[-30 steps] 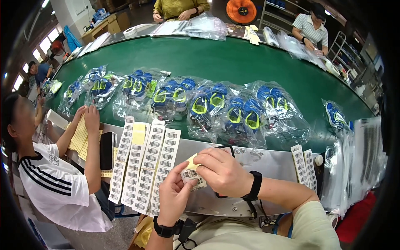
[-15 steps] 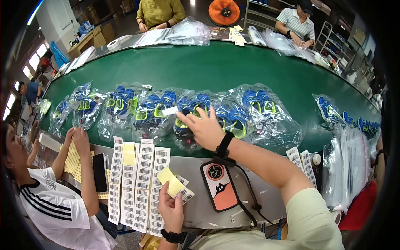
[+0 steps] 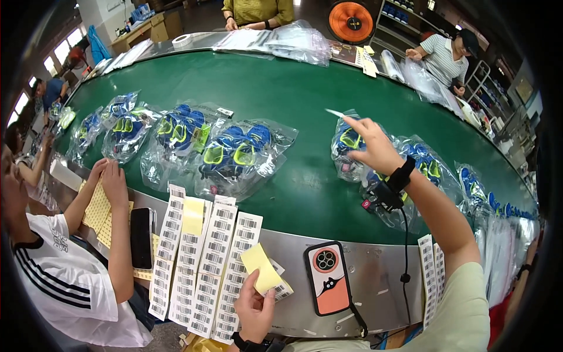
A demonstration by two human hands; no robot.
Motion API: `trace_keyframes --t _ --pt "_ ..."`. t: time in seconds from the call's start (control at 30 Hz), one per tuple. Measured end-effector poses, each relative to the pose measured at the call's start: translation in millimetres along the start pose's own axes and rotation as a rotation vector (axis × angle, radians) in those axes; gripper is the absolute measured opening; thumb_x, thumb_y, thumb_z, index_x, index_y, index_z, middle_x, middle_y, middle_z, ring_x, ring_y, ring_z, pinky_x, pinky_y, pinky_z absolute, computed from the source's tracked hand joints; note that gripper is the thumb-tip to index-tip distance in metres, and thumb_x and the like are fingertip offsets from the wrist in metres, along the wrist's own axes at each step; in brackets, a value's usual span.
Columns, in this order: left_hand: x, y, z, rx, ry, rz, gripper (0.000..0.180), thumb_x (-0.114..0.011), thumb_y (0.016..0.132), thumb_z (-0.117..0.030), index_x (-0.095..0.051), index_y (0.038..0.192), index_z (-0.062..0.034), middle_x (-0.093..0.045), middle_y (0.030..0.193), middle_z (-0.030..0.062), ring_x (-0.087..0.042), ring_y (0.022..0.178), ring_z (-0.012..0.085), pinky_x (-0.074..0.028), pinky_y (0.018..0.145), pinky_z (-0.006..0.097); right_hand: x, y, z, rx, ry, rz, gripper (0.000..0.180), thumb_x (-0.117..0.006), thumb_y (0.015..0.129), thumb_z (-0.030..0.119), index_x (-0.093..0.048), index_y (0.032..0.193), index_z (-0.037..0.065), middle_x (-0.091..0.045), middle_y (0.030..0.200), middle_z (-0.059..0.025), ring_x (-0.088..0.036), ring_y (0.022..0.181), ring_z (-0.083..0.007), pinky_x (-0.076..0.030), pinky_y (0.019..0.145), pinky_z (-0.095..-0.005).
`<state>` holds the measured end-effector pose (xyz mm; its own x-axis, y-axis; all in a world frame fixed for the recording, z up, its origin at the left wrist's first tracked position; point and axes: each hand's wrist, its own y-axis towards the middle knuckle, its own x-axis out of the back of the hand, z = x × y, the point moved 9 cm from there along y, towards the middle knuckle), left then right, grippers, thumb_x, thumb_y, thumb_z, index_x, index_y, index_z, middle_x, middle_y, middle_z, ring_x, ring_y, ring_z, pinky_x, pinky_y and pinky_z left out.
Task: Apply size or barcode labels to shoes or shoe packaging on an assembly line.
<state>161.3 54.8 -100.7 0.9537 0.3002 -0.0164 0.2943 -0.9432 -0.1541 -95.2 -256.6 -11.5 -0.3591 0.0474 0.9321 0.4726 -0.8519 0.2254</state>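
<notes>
My left hand (image 3: 254, 308) pinches a folded strip of sticker sheet between thumb and fingers; its yellow backing (image 3: 258, 265) faces up, with white printed labels showing at its lower edge. Over the green belt my right hand (image 3: 375, 144) carries a white sticker (image 3: 334, 112) on its index fingertip, the thumb held apart. Below and around that hand lie blue-and-lime shoes in a clear bag (image 3: 347, 141), and more bagged shoes (image 3: 427, 164) sit just right, partly hidden by my wrist. Another bagged pair (image 3: 240, 152) rests on the belt to the left.
Long barcode label strips (image 3: 214, 267) and a phone in an orange-and-white case (image 3: 328, 278) lie on the metal edge. More label strips (image 3: 431, 276) lie right. A co-worker's hands (image 3: 110, 176) are close on the left. Several bagged shoes (image 3: 126, 132) line the belt's left side.
My right hand has moved right and away from the middle bags, the sticker still on its fingertip. A gap now separates the left and right bags. My left hand still holds its strip.
</notes>
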Motion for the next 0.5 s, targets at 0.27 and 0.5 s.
trace_keyframes --t 0.27,0.5 --pt "-5 -8 17 0.168 -0.037 0.075 0.048 -0.055 0.093 -0.002 -0.039 0.139 0.0027 -0.057 0.121 0.0155 -0.059 0.101 0.0199 -0.051 0.083 0.030 -183 106 -53 -0.706 1.078 0.092 0.011 -0.072 0.081 0.010 -0.064 0.077 0.002 -0.052 0.063 -0.0029 -0.046 0.049 -0.0109 -0.036 0.040 -0.0247" --pt "-5 -12 18 0.194 0.009 0.056 0.050 -0.057 0.092 -0.001 -0.039 0.138 0.0022 -0.056 0.122 0.0156 -0.057 0.104 0.0199 -0.051 0.082 0.029 -212 132 -67 -0.731 0.860 0.156 0.013 -0.076 0.072 0.010 -0.069 0.070 0.000 -0.058 0.059 -0.0107 -0.054 0.047 -0.0172 -0.041 0.041 -0.0317"
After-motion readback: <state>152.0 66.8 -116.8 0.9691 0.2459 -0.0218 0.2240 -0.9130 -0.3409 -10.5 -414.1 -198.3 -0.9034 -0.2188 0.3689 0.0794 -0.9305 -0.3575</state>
